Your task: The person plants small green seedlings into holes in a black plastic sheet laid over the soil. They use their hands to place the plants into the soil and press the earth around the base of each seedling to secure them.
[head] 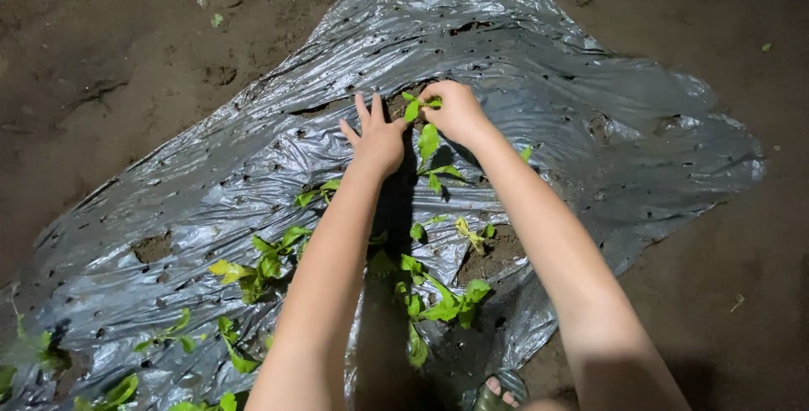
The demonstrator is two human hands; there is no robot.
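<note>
Far left of the fingers, other green seedlings (261, 266) poke up through holes in a crinkled silver plastic mulch sheet (590, 125), which lies over dark bare soil (109, 49).

The left hand (376, 140) lies palm-down on the sheet, its fingers (362, 112) spread and straight, holding nothing; the fingertips rest at the left rim of a torn planting hole (396, 106) where soil shows through.

Just right of those fingertips stands the small seedling (427, 141): pale green leaves, with a thin stem running down toward the wrists. Its top leaves (412, 109) sit right at the hole.

The right hand (456, 111) is curled nearly closed, thumb and fingertips pinched on the seedling's topmost leaves; how firm the pinch is cannot be told.

The seedling looks very light, limp and easily bruised, and the leaves would likely tear if pulled, so the safer hold is low on the stem near the soil, gently. The sheet looks thin, slick and floppy, prone to tearing further at the hole.

Below the right forearm, a sandalled foot (499, 392) shows at the sheet's edge.
</note>
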